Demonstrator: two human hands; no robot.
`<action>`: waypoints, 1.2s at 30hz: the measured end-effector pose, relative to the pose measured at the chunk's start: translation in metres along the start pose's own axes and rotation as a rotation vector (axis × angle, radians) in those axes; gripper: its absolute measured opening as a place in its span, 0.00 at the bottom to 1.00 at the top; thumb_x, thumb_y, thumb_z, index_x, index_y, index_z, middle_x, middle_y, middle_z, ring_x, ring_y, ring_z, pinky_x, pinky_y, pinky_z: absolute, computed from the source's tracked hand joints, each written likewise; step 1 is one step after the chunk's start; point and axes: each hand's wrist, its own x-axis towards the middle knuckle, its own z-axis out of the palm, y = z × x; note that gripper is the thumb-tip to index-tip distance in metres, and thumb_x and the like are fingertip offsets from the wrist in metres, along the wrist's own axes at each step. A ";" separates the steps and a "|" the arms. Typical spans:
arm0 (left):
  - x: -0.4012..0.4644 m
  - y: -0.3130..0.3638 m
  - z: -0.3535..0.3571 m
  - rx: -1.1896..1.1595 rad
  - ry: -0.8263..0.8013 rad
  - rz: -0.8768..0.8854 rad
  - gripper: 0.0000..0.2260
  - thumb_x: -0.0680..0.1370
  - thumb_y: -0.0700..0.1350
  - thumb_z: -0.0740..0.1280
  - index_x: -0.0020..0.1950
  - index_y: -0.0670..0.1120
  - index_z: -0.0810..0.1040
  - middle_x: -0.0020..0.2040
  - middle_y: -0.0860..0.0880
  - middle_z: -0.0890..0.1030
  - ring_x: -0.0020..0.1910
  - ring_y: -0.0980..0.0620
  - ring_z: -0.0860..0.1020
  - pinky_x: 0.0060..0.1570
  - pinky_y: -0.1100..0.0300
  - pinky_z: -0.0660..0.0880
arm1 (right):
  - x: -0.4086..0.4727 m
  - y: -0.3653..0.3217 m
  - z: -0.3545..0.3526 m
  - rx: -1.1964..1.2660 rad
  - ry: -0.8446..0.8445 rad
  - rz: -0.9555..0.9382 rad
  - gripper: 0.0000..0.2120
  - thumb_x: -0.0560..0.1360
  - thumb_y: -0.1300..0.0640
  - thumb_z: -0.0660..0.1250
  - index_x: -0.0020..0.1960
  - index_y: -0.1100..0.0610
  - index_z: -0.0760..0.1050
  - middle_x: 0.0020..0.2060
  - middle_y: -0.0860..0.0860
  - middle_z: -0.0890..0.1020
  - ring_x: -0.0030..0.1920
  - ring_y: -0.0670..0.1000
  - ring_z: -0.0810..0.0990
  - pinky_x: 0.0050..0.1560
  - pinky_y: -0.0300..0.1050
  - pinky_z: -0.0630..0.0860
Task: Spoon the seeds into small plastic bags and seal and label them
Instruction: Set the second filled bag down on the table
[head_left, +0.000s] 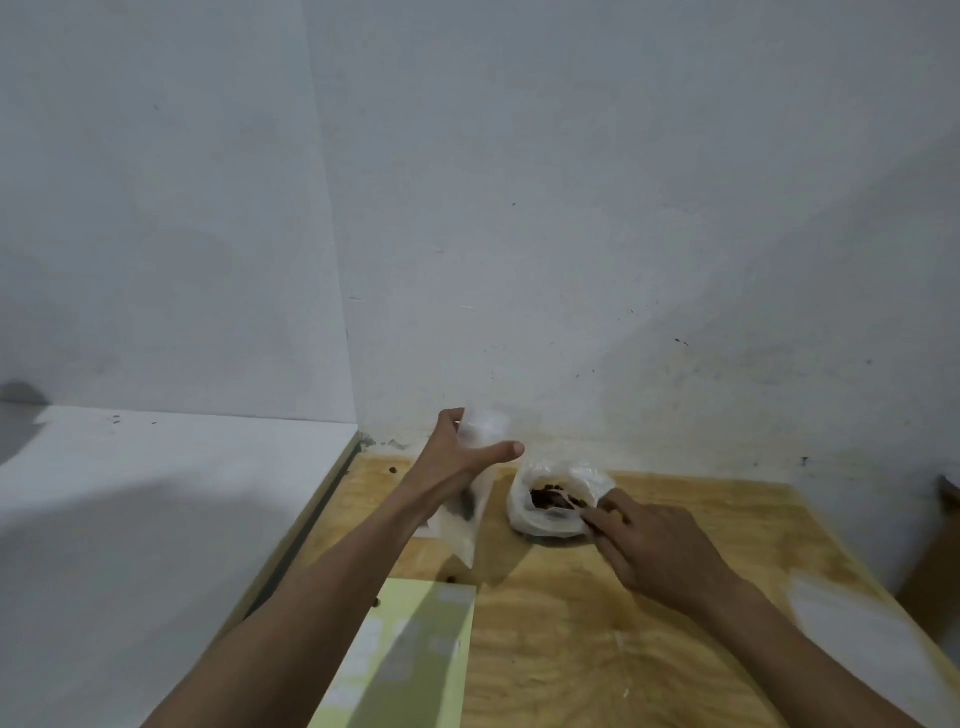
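Note:
A crumpled clear plastic bag (550, 506) lies open on the wooden table (623, 597), with dark brown seeds (553, 498) showing inside. My right hand (654, 545) is at the bag's right rim and its fingers pinch a thin pale handle, apparently a spoon (569, 512), that reaches into the seeds. My left hand (462, 460) is raised near the back wall and grips a small clear plastic bag (475, 467) that hangs down toward the table. The image is motion-blurred.
A yellow-green sheet with pale label rectangles (410, 654) lies at the table's front left. A white surface (156, 519) adjoins the table on the left. White walls close the back corner. A blurred pale patch (852, 623) sits at the right edge.

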 end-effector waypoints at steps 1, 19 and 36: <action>0.000 0.002 0.000 -0.013 0.004 -0.002 0.36 0.71 0.58 0.78 0.70 0.52 0.63 0.54 0.59 0.73 0.50 0.63 0.73 0.41 0.65 0.69 | -0.002 0.000 0.000 0.005 -0.031 -0.025 0.07 0.74 0.52 0.70 0.52 0.50 0.81 0.44 0.47 0.81 0.24 0.49 0.74 0.19 0.41 0.69; -0.009 0.037 -0.007 -0.255 0.131 -0.021 0.16 0.84 0.55 0.60 0.62 0.45 0.78 0.53 0.47 0.80 0.48 0.51 0.76 0.50 0.57 0.72 | 0.097 -0.054 -0.030 1.329 -0.009 0.802 0.06 0.78 0.58 0.72 0.44 0.58 0.85 0.35 0.57 0.85 0.36 0.52 0.82 0.42 0.47 0.82; -0.008 0.023 -0.035 -0.177 0.145 0.152 0.04 0.78 0.41 0.73 0.48 0.41 0.87 0.40 0.45 0.87 0.35 0.54 0.79 0.41 0.64 0.78 | 0.152 -0.030 -0.054 1.091 -0.115 0.593 0.03 0.72 0.52 0.77 0.45 0.50 0.86 0.38 0.44 0.87 0.40 0.41 0.84 0.46 0.37 0.75</action>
